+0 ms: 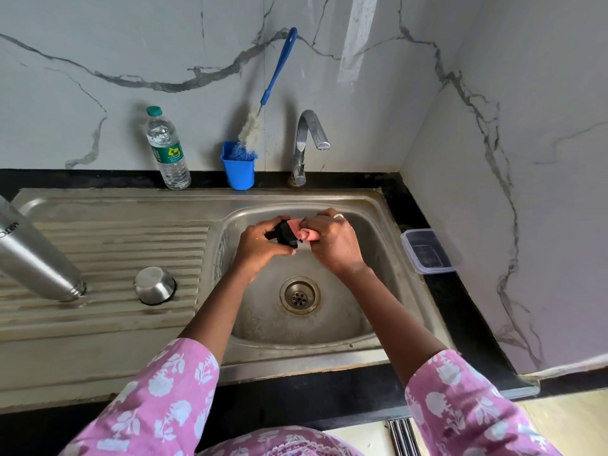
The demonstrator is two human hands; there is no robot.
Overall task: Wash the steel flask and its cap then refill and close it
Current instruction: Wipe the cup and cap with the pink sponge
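Note:
The steel flask (31, 258) stands upside down on the ribbed drainboard at the left, mouth against the steel. A steel cup-shaped cap (154, 285) rests upside down beside it. Over the sink basin (371, 291), my left hand (260, 246) grips a small black inner cap (285, 236). My right hand (332, 243) presses a pink scrub pad (304, 229) against that black cap. Both hands meet above the drain.
The tap (307, 139) stands behind the basin with no water running. A blue holder (239, 171) holds a long bottle brush (276, 83). A plastic water bottle (167, 149) stands left of the holder. A clear plastic container (426, 250) sits on the black counter at the right.

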